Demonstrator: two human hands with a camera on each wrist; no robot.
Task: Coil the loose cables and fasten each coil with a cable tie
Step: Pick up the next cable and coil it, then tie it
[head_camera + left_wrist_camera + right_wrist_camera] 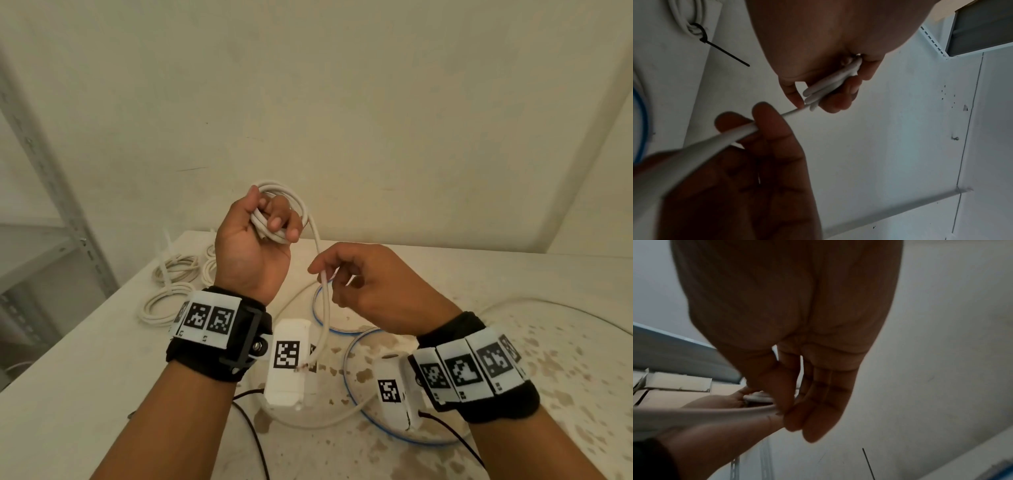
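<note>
Closest up are the two forearms, each with a black wristband (pixel 219 346) carrying white marker tags and a white camera block. Left hand (pixel 251 240) is raised off the table, fingers curled tight round one white coil (pixel 281 212) with several loops bunched in the fist; the left wrist view shows those strands (pixel 830 84) packed between fingers and thumb. One loose tail of the same white cable (pixel 323 305) drops from the coil and the right hand (pixel 373 284) pinches it between thumb and fingertips (pixel 766 116), just below and right of the coil. Back left on the white table (pixel 513 281) I count three finished coils (pixel 174 270), maybe a fourth behind, hard to say. One has a black cable tie (pixel 723 52) round it. A blue-edged cable (pixel 356 390) loops on the table under the wrists
</note>
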